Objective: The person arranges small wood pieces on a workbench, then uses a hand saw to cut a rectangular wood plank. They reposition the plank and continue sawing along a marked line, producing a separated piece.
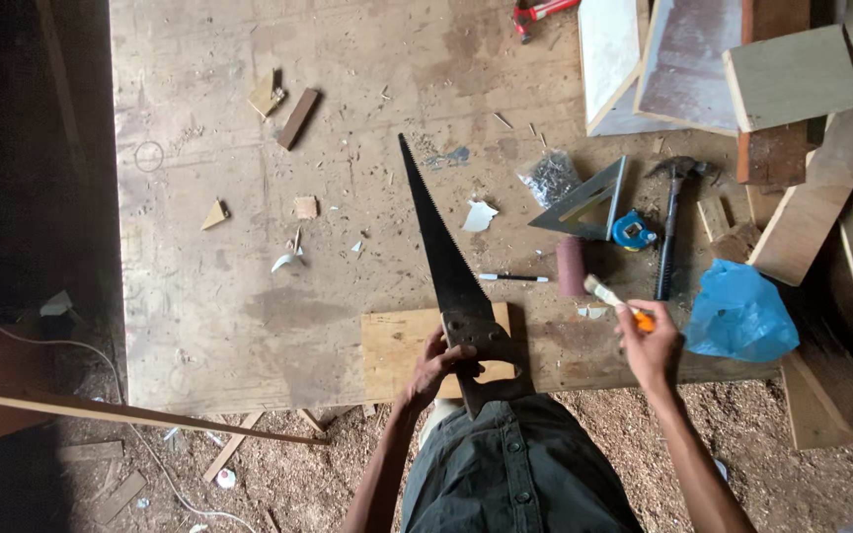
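At the near edge of the counter [209, 326], the left hand [433, 367] curls its fingers around the handle of a handsaw [446, 266], whose blade lies pointing far-left over a small board [397, 345]. The right hand [652, 345] pinches a small orange-handled brush [616, 301], just near a hammer [671, 227] and blue bag [739, 311].
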